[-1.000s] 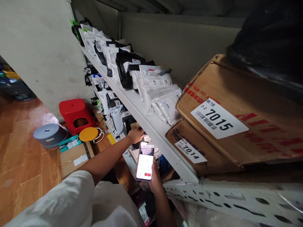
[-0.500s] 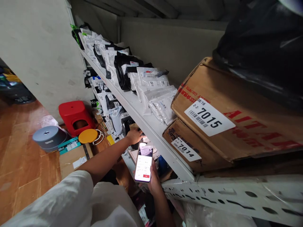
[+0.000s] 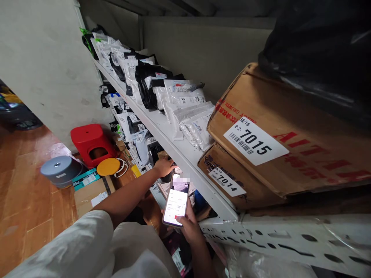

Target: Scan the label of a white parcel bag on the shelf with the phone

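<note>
My right hand (image 3: 189,228) grips a smartphone (image 3: 176,202) with a lit white screen, thumb lying on the lower part of the screen. My left hand (image 3: 163,166) reaches under the white metal shelf (image 3: 174,144) into the lower level. Its fingers are curled on a dark parcel (image 3: 167,175) there, partly hidden by the shelf edge. Grey and black mailer bags (image 3: 139,133) stand in a row on that lower level, left of the hand.
Two cardboard boxes labelled 7015 (image 3: 255,141) and 7014 (image 3: 227,182) lie on the shelf, a black bag (image 3: 319,54) above them. White and black parcels (image 3: 162,88) line the shelf. On the wooden floor: red stool (image 3: 91,141), grey roll (image 3: 60,170), yellow disc (image 3: 108,166), brown box (image 3: 91,195).
My right hand has tilted the phone and brought the thumb onto the screen's lower part. My left hand stays at the dark parcel. The view shifted slightly.
</note>
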A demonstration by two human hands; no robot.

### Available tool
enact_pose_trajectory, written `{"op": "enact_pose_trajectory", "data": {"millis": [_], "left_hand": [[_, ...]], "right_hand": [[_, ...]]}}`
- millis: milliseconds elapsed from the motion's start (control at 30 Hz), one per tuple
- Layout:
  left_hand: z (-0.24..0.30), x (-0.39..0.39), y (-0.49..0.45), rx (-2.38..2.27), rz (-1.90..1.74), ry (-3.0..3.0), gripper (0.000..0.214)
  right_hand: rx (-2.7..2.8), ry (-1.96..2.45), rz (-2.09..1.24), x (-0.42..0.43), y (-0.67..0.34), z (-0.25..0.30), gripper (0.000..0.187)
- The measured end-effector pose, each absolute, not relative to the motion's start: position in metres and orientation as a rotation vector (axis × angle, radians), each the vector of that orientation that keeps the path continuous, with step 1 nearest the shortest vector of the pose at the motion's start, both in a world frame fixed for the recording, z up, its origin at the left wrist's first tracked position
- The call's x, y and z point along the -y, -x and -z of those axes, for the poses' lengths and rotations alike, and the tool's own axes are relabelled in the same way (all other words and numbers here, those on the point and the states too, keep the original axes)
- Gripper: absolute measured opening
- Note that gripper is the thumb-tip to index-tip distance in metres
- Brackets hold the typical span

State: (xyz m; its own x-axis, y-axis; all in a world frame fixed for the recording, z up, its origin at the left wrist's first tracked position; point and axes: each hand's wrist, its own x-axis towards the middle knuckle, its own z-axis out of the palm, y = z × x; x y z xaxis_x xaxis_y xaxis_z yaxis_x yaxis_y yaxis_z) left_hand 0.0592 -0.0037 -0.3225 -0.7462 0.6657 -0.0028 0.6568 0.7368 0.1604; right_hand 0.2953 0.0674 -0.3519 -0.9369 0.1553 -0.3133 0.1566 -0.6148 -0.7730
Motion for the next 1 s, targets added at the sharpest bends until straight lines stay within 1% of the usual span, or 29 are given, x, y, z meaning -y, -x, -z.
{"op": "enact_pose_trajectory", "data": {"millis": [100, 267, 400, 433, 567, 600, 867, 1000], "left_hand": [[0.330, 0.009, -0.075, -2.953, -0.211, -1.037, 0.036], [0.343, 0.022, -0.101, -3.039, -0.122, -1.018, 0.041], [0.344, 0.011, -0.105, -2.861, -0.113, -1.364, 0.036], [0.344, 0.004, -0.104, -2.795, -0.117, -1.435, 0.035], [0.342, -0.020, -0.102, -2.732, -0.116, -1.376, 0.033], [0.341, -0.024, -0.102, -2.732, -0.113, -1.339, 0.034], [0.345, -0.047, -0.092, -2.548, -0.016, -1.383, 0.041], [0.352, -0.061, -0.073, -2.481, -0.007, -1.321, 0.036]], "right_hand": [[-1.364, -0.553, 2.785, -0.065, -0.297, 0.354, 0.111], [-1.230, -0.505, 2.860, -0.054, -0.313, 0.342, 0.115], [-1.166, -0.559, 2.905, -0.039, -0.333, 0.341, 0.103], [-1.157, -0.582, 2.914, -0.035, -0.337, 0.342, 0.102], [-1.136, -0.684, 2.949, -0.021, -0.351, 0.349, 0.111], [-1.143, -0.710, 2.962, -0.018, -0.354, 0.351, 0.110], [-1.184, -0.934, 3.006, 0.003, -0.365, 0.358, 0.092], [-1.242, -1.012, 3.015, 0.008, -0.361, 0.352, 0.088]]}}
